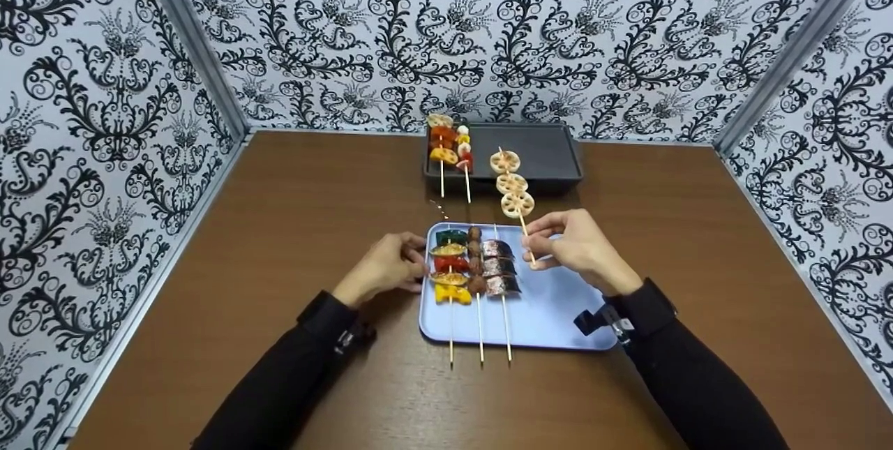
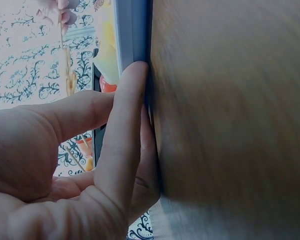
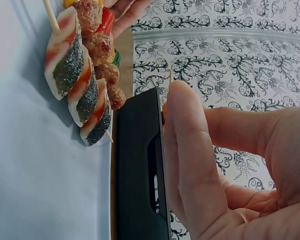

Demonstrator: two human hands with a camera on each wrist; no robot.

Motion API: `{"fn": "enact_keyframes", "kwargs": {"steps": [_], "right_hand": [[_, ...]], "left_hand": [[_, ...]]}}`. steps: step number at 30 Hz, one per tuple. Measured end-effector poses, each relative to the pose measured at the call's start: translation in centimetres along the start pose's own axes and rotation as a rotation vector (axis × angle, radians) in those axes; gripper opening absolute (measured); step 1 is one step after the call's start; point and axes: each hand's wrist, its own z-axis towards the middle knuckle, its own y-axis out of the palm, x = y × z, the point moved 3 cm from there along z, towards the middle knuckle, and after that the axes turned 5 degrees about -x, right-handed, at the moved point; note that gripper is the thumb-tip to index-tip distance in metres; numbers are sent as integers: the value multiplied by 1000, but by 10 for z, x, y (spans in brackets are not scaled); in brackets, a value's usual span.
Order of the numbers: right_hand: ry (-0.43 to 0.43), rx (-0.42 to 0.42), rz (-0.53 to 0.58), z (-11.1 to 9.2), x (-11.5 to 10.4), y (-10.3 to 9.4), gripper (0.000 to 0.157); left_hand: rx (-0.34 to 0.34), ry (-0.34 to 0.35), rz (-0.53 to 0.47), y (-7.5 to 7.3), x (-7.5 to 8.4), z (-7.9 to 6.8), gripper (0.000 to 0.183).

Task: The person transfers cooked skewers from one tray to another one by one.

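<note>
My right hand point(image 1: 575, 244) pinches the stick of a lotus root skewer point(image 1: 513, 183), holding it above the light-blue tray point(image 1: 558, 317) with its slices pointing towards the grill pan. In the right wrist view the fingers hide most of this skewer. At the tray's left edge, my left hand point(image 1: 391, 265) grips the rim between thumb and fingers. On the tray lie a mixed vegetable skewer point(image 1: 452, 265), a meatball skewer point(image 1: 476, 261) and a fish skewer point(image 1: 499, 268) with dark-skinned pieces, side by side, their sticks jutting over the near edge.
A dark grill pan point(image 1: 523, 150) stands behind the tray, near the patterned back wall point(image 1: 453, 38). On its left side lie a skewer with orange and red pieces point(image 1: 442, 139) and a skewer with white and red pieces point(image 1: 464, 148), sticks overhanging the front. Everything stands on a brown table point(image 1: 279, 199).
</note>
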Motion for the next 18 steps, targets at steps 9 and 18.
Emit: {"fn": "enact_keyframes", "kwargs": {"steps": [9,18], "right_hand": [[-1,-7,-16,-13,7,-1,35],[13,-8,-52,-26,12,0,35]], "left_hand": [[3,9,6,1,1,0,53],[10,-16,6,0,1,0,53]]}}
